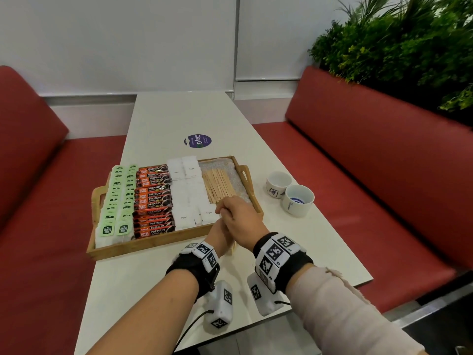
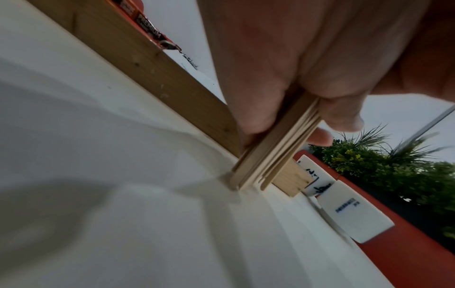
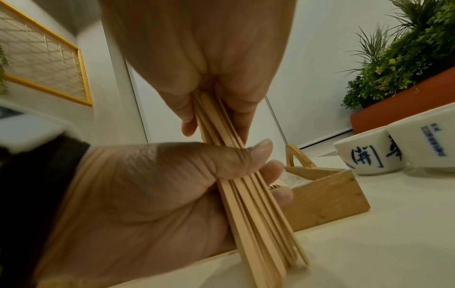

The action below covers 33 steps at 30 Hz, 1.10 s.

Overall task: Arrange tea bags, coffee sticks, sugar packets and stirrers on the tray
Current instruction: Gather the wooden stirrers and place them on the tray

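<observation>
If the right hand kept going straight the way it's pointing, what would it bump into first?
Probably the loose wooden stirrers lying in the tray: the right hand points up the table toward them. Depth is hard to judge.

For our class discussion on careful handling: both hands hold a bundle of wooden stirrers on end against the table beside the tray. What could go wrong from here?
1. The bundle of stirrers looks uneven at the bottom; some may slip from the left hand or right hand and scatter.
2. A careless swing could knock the two cups close by.
</observation>
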{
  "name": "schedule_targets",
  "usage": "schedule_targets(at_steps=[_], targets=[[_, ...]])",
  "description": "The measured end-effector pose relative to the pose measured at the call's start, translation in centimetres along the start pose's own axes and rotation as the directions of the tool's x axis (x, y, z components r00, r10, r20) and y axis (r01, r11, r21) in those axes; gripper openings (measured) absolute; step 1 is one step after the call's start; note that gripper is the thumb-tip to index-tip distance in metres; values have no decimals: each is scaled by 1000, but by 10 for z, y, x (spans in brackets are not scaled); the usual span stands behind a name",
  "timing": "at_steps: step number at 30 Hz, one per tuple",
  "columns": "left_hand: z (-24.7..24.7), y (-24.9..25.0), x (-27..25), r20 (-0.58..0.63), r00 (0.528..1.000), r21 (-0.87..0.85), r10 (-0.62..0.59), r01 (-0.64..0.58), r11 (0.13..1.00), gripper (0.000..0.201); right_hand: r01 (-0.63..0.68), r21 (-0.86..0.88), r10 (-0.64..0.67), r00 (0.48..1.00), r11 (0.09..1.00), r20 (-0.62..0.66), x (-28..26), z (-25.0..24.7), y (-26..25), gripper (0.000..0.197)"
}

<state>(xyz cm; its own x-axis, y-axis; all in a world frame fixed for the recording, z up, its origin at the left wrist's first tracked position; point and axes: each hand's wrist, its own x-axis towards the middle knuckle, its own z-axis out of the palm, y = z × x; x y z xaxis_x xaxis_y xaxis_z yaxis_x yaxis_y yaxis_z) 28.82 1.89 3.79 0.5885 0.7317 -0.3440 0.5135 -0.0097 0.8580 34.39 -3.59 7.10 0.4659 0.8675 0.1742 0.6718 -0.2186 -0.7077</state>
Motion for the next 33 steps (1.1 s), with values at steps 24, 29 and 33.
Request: schedule_targets(at_steps=[24,29,33], targets=[[-26,54,47,223,968,-534,117,20,845,25,-421,44,420,907,906,29,28,-12,17,72],[-25,66,73,248,968,-503,26,106,858,22,-461,-101,463,887,882,-7,50,-15,19,57],[-27,79,98,251,966,-419,-63,167,893,36,-465,-24,464,885,885,-40,70,-9,28,64]])
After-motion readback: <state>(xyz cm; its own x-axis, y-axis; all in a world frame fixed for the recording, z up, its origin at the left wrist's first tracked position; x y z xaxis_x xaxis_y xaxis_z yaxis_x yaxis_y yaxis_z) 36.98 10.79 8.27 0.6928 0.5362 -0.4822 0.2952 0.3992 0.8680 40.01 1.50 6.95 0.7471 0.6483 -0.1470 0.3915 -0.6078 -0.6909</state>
